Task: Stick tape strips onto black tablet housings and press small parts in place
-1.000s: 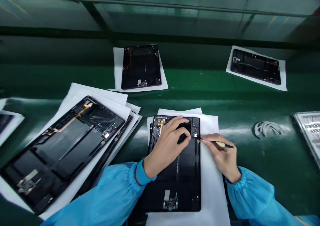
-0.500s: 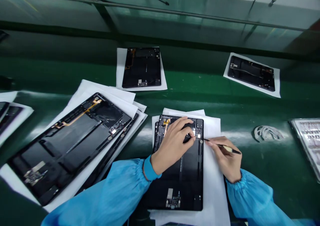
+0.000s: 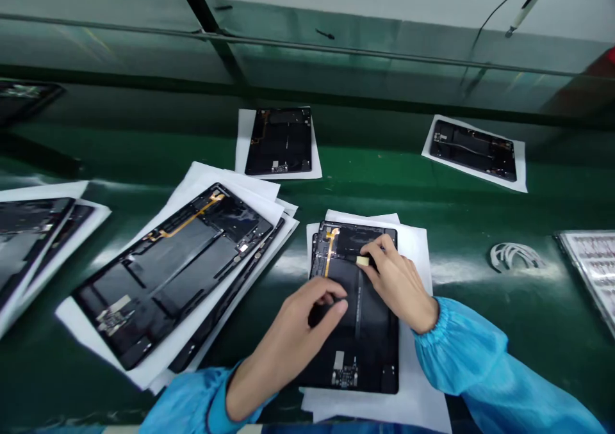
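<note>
An opened black tablet body lies on white sheets in front of me, with an orange flex strip near its top left and a small board near its bottom. My right hand is over its upper right part and pinches a small pale yellow piece between thumb and fingers. Lower and to the left, my left hand is over the tablet's left side, its thumb and forefinger slightly apart with nothing seen between them.
To the left, a larger opened tablet body rests on a stack with paper; more lie at the far left. Two others sit farther back. A white coiled strip and a clear tray of small parts are on the right.
My left hand has drawn down and left, off the tablet's upper right. My right hand has moved left over the tablet; the dark thin tool tip no longer shows. The view has shifted.
</note>
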Demonstrator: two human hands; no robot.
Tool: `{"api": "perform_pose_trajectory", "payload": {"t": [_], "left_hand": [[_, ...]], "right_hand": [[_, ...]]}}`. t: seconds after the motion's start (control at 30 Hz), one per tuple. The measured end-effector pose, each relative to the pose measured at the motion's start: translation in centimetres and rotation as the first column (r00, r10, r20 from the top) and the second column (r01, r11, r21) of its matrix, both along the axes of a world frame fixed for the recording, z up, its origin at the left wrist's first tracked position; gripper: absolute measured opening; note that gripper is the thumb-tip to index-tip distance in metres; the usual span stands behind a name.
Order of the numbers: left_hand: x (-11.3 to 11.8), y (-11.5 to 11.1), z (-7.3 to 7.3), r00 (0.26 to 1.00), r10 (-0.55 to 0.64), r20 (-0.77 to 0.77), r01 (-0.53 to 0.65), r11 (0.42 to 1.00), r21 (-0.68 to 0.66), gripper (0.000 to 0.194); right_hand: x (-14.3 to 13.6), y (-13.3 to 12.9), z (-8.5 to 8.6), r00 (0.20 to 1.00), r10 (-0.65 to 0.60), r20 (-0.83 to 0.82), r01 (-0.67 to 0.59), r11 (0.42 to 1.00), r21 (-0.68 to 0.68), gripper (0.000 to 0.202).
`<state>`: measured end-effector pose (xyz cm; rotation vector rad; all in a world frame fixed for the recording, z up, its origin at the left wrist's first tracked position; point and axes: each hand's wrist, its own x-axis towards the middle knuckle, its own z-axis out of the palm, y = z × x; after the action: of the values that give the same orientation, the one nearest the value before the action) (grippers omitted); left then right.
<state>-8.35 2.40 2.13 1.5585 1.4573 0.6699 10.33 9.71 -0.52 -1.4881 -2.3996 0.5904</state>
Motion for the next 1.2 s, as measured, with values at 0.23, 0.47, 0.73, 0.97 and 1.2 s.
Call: {"api": "perform_pose_trajectory", "payload": {"t": [0.23, 0.47, 0.73, 0.97, 1.2], "left_hand": [[1.4, -2.5, -0.5, 0.938, 0.125, 0.325, -0.033, 0.961, -0.275, 0.031], [2.1, -3.5, 0.9, 0.723, 0.329, 0.607, 0.040, 0.858, -0.512, 0.038], [3.1, -2.9, 0.5, 0.734, 0.270, 0.624, 0.092, 0.870, -0.484, 0.033], [2.1, -1.4, -0.8, 0.833, 0.264, 0.486, -0.092, 0.933, -0.349, 0.031], [1.6, 0.2, -1.6, 0.848, 0.216, 0.484, -0.017, 0.924, -0.383, 0.038]], "right_hand": [[1.2, -3.4, 4.2, 0.961, 0.055, -0.270, -0.044, 0.998, 0.049, 0.014], [2.2, -10.8, 5.8, 0.960, 0.226, -0.167, -0.174, 0.944, 0.279, 0.030], [2.9, -10.0, 4.3, 0.931, 0.149, -0.334, -0.097, 0.981, 0.166, 0.039], [3.2, -5.7, 2.9, 0.947, -0.005, -0.322, 0.034, 0.996, 0.084, 0.036], [0.7, -0.6, 1.0, 0.997, -0.026, -0.073, 0.027, 1.000, 0.006, 0.018]]}}
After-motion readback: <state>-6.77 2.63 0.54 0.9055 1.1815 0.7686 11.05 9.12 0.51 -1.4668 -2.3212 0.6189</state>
